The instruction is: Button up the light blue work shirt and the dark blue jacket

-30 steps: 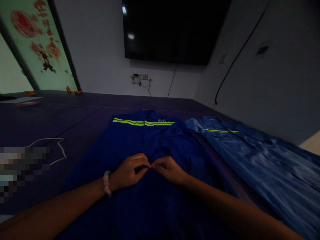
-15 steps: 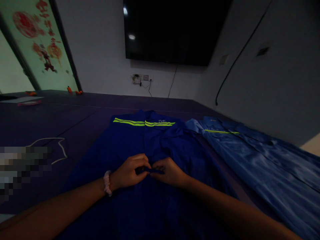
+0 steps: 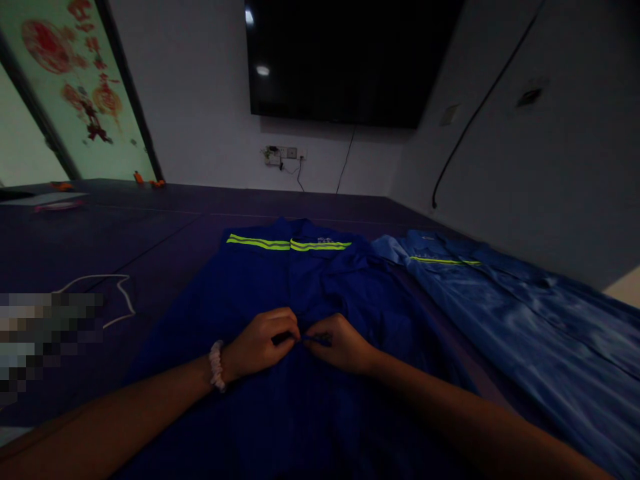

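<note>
A dark blue work jacket (image 3: pixel 260 287) with yellow-green reflective stripes across its chest lies spread out before me, collar at the far end. Over its front placket my left hand (image 3: pixel 265 339), a pale scrunchie (image 3: pixel 217 366) at the wrist, pinches the fabric between thumb and fingers. Close beside it my right hand (image 3: pixel 340 343) also pinches the jacket's cloth, fingertips almost meeting the left ones. Whether a button or other fastener is between the fingertips is too dark and small to see.
At the right lies a second, lighter blue garment (image 3: pixel 465 313) with a yellow stripe. A white cable (image 3: pixel 123 293) and a blurred-out object (image 3: pixel 45 333) are at the left. Beyond the purple surface (image 3: pixel 175 207), a television (image 3: pixel 350 60) hangs on the wall.
Both hands stay at the same spot on the jacket. The fingertips have shifted slightly, and less of the folded cloth shows between them.
</note>
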Tool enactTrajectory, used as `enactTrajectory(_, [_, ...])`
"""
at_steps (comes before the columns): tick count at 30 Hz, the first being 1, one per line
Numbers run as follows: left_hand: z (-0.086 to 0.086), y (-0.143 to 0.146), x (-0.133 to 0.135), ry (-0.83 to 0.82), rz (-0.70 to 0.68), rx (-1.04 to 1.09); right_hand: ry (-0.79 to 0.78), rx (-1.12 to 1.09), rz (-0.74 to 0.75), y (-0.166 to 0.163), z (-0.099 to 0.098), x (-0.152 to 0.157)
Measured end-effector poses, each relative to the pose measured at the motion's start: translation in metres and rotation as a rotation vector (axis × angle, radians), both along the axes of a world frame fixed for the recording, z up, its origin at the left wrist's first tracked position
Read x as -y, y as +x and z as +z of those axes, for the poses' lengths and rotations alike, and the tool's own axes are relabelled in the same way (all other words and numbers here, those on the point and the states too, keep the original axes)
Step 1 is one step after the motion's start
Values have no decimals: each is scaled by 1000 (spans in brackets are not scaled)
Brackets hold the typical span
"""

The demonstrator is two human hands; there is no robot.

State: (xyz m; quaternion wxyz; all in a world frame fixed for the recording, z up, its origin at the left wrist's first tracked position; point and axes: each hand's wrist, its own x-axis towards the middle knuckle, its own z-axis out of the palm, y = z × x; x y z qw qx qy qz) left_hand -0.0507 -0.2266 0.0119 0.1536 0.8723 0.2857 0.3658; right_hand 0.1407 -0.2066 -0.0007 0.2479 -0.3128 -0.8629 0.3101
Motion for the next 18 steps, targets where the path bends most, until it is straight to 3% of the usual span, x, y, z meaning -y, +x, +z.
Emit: enactTrajectory(18, [-1,0,-2,-26,38,14,-24,-27,20,2,7,5])
